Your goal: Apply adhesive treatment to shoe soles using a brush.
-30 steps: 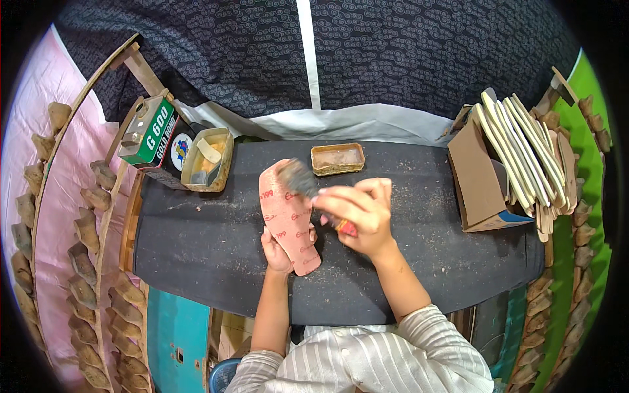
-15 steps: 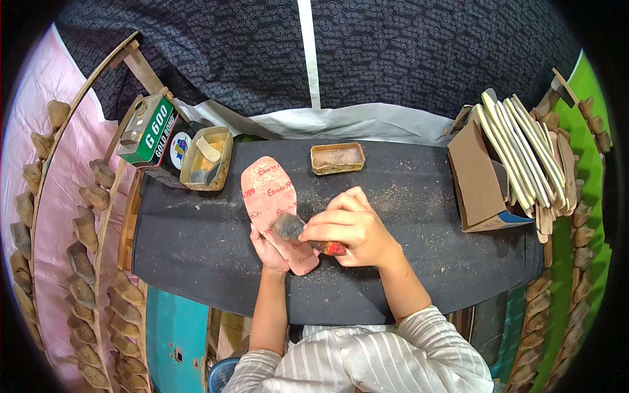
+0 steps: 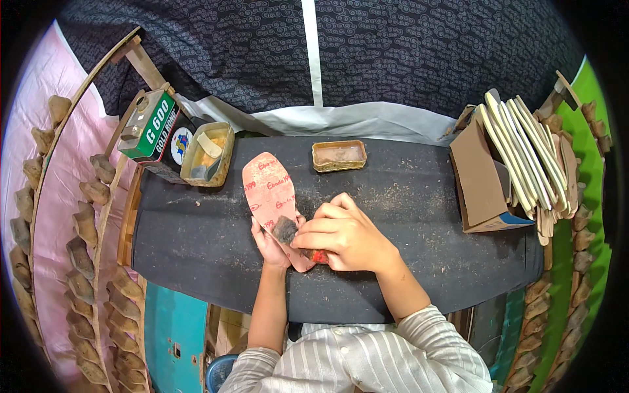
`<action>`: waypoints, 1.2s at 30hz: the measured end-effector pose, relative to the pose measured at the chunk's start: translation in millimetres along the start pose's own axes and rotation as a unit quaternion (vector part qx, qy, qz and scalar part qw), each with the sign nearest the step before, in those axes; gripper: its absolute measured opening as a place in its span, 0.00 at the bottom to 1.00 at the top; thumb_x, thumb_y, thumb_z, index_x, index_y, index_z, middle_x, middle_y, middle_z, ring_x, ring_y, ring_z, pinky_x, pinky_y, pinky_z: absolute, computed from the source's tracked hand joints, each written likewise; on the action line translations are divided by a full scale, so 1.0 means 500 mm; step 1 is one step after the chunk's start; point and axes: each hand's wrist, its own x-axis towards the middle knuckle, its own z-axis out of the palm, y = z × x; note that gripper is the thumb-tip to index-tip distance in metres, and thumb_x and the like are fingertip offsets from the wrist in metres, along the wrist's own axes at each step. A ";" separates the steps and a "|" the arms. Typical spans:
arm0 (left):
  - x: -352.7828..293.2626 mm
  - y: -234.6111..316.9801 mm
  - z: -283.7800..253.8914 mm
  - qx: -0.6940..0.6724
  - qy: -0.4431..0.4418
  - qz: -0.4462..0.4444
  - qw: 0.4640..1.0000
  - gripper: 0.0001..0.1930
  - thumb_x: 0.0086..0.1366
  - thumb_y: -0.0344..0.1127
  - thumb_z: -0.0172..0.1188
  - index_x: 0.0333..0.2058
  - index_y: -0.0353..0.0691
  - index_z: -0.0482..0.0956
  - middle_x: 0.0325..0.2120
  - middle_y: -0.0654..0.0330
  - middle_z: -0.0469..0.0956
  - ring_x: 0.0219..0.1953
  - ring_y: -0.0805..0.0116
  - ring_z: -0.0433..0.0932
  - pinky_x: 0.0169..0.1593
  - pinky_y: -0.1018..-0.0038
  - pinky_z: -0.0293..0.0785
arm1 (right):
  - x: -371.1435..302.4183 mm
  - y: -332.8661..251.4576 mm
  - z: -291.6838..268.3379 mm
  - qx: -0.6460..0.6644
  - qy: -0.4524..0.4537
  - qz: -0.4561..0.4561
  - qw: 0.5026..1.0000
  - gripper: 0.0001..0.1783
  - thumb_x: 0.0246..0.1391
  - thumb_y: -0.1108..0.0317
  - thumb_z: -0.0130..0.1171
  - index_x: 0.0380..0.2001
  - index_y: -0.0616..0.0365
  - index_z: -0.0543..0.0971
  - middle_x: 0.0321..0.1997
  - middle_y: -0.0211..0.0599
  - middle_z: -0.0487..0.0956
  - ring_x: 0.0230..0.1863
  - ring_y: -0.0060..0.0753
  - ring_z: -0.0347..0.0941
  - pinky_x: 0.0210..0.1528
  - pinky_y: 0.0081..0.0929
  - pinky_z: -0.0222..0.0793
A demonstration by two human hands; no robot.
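insole (image 3: 270,190): thin, light, bendy, take its heel edge | left hand (image 3: 270,241) pins heel | your right hand (image 3: 347,236) clamps brush (image 3: 286,229)

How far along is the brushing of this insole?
In hand: the left hand steadies the pink insole on the dark table while the right hand works a brush near its heel end. Any coating is too faint to judge. The open tin sits at the left; stacked insoles wait at the right.
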 end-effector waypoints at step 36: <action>0.008 0.033 -0.006 -0.079 -0.028 0.019 0.996 0.38 0.61 0.69 0.32 0.50 0.39 0.67 0.36 0.54 0.72 0.35 0.60 0.70 0.40 0.61 0.68 | 0.004 0.011 0.060 0.014 0.066 -0.047 0.997 0.15 0.32 0.73 0.61 0.30 0.47 0.79 0.33 0.22 0.78 0.34 0.29 0.69 0.40 0.27 0.59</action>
